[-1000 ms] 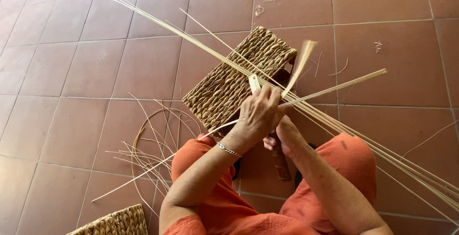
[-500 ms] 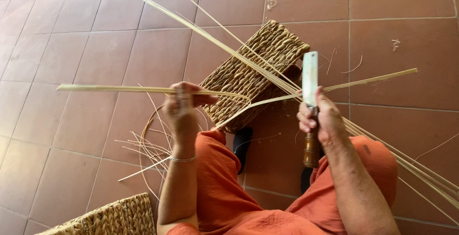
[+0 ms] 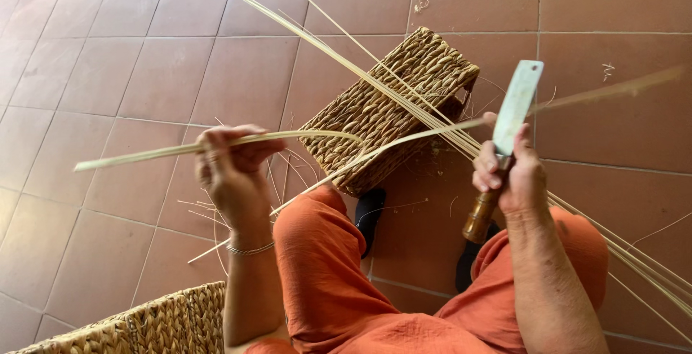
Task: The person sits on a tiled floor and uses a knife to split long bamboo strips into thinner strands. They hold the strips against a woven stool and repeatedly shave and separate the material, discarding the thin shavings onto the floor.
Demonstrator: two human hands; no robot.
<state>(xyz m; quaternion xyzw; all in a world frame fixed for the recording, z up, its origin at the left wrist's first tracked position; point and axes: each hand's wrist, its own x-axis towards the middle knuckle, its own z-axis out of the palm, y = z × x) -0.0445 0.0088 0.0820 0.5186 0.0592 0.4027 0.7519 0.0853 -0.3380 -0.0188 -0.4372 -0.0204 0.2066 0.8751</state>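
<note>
Pale, flat split cane strip [image 3: 180,148]: pinched in the left hand [image 3: 231,174], fingers curled shut around it. Strip runs from a free end at the left, through the fist, arcs right over the woven basket, and continues toward the right hand. It is held above the floor, not resting on it.

Right hand [image 3: 508,177]: closed around the wooden handle of a flat-bladed steel cleaver knife [image 3: 515,105], blade upright and tilted slightly right, thumb near the blade base.

Rectangular woven straw basket [image 3: 393,109]: lies on its side on the terracotta tile floor [image 3: 130,73], just beyond the person's orange-trousered knees [image 3: 324,253].

Long bundle of thin pale cane strands [image 3: 432,120]: crosses the basket diagonally, top left to lower right.

Second woven basket [image 3: 158,325]: at the floor's near left edge.
</note>
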